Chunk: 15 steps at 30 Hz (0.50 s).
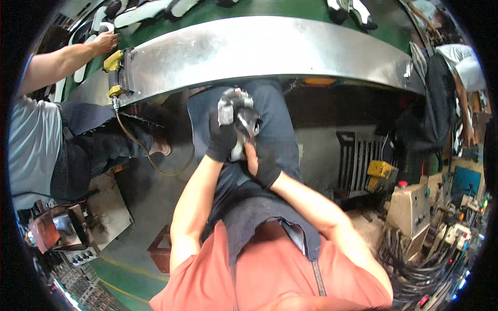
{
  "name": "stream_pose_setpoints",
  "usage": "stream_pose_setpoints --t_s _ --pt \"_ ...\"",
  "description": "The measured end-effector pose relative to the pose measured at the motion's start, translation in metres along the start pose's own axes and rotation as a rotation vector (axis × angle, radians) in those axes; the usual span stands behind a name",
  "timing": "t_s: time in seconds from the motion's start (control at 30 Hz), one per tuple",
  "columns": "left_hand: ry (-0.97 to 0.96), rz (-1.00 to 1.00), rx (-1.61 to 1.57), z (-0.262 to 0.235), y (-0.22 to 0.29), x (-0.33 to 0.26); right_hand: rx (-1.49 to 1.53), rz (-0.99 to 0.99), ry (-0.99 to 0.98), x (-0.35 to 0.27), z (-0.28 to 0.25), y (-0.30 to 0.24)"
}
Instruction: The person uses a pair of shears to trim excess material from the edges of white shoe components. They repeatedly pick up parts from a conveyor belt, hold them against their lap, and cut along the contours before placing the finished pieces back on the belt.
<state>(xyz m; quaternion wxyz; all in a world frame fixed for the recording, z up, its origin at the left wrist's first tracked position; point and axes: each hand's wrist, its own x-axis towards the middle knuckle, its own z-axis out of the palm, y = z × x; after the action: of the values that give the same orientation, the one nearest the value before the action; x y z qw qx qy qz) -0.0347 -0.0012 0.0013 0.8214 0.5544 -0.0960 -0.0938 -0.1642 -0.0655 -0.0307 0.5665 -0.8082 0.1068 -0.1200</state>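
Both my hands wear black gloves and meet over my lap, just below the metal edge of a conveyor. My left hand (222, 136) grips a grey and white shoe (239, 118) from the left side, fingers wrapped around it. My right hand (263, 161) holds the same shoe from below and to the right. The shoe is tilted, and my gloves hide much of it. I am seated, wearing dark trousers and an orange shirt.
A curved steel conveyor rim (259, 49) with a green belt (228, 13) carries white shoes (150, 11). A co-worker on the left reaches a hand (105, 41) onto the belt. Another person (456, 67) stands at right. Machines and cables (420, 217) fill the lower right.
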Motion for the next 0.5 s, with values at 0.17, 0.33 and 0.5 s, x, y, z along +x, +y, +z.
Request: stream_pose_setpoints --t_s 0.17,0.33,0.5 --pt "-0.099 -0.206 -0.314 -0.018 0.049 -0.04 0.0 0.242 -0.297 -0.016 -0.027 -0.025" --pt "-0.211 -0.028 0.267 -0.059 -0.046 -0.105 -0.07 -0.15 -0.585 -0.062 -0.076 -0.023" --pt "-0.225 -0.5 -0.401 -0.057 -0.056 -0.124 0.033 -0.138 -0.762 -0.087 -0.087 0.039"
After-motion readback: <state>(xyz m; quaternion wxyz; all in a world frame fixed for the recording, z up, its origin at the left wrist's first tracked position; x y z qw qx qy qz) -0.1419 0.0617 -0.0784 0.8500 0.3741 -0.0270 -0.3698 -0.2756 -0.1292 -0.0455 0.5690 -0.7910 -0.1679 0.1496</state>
